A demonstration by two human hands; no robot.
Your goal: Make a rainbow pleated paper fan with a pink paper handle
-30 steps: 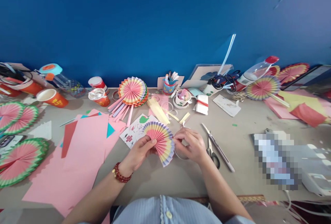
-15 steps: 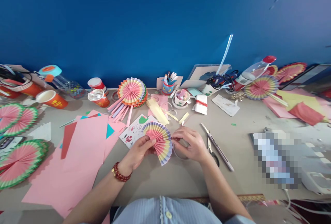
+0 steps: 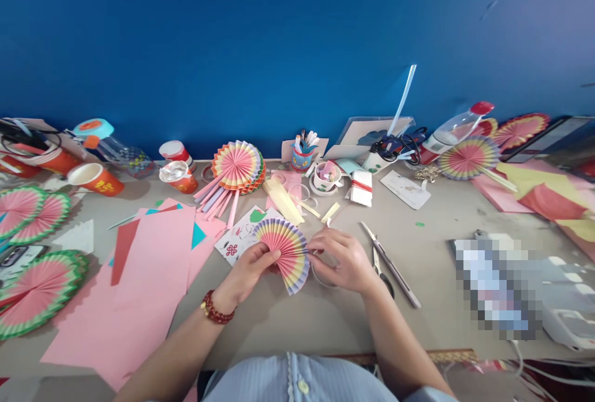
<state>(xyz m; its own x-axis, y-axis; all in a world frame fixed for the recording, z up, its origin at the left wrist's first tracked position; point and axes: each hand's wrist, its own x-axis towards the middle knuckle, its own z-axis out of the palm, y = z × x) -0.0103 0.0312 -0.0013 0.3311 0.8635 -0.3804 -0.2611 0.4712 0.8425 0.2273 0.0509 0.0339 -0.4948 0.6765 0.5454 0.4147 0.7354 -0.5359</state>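
Observation:
My left hand grips a pleated paper fan near its centre, thumb on top. The fan is pink in the middle, yellow further out and lilac along the rim, spread in a part circle. At its right edge, the fingertips of my right hand are pinched together on the rim. Partly hidden under that hand is a clear ring, perhaps a roll of tape. Right of it lie scissors and a slim grey pen-like tool. A printed white sheet lies behind my left hand.
Pink paper sheets spread at left, near green-rimmed paper fans. Along the blue wall stand an orange paper cup, finished round fans, a pen holder and a white cup. A blurred-out phone-like object lies at right.
My right hand has shifted slightly left, its fingertips closing in on the fan's edge. The fan's lower edge has risen a little; my left hand keeps its grip.

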